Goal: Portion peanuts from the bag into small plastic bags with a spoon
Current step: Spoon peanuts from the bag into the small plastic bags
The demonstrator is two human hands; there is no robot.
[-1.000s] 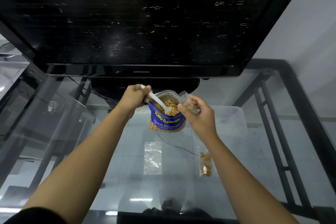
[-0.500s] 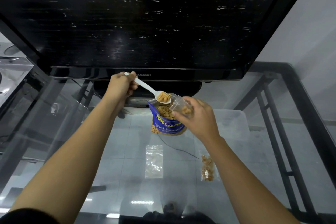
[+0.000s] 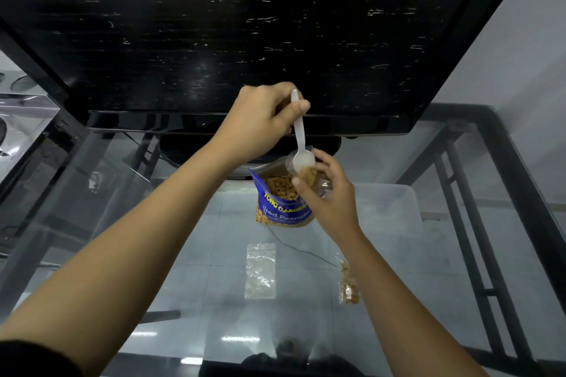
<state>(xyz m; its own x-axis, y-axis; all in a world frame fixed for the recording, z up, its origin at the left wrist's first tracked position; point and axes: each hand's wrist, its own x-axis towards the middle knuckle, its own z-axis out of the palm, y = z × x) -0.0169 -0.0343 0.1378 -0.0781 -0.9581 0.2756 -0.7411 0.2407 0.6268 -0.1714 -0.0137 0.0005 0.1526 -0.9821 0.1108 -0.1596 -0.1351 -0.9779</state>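
A blue peanut bag [image 3: 283, 206] stands open on the glass table [image 3: 190, 285], peanuts showing at its mouth. My left hand [image 3: 260, 122] grips the handle of a white plastic spoon [image 3: 300, 138], tipped nearly upright with its bowl down. The bowl sits in the mouth of a small clear plastic bag [image 3: 312, 179], which my right hand [image 3: 332, 196] holds just right of the peanut bag. Peanuts are sliding from the spoon into that small bag.
An empty small plastic bag [image 3: 260, 271] lies flat on the glass nearer to me. A small bag with peanuts [image 3: 347, 283] lies to its right, partly behind my forearm. A large black television [image 3: 245, 40] stands close behind the peanut bag. A thin cable [image 3: 300, 249] crosses the glass.
My left hand scooped peanuts from the blue bag, lifted the spoon and swung it right, then tipped it into the small bag. My right hand kept the small bag beside the peanut bag.
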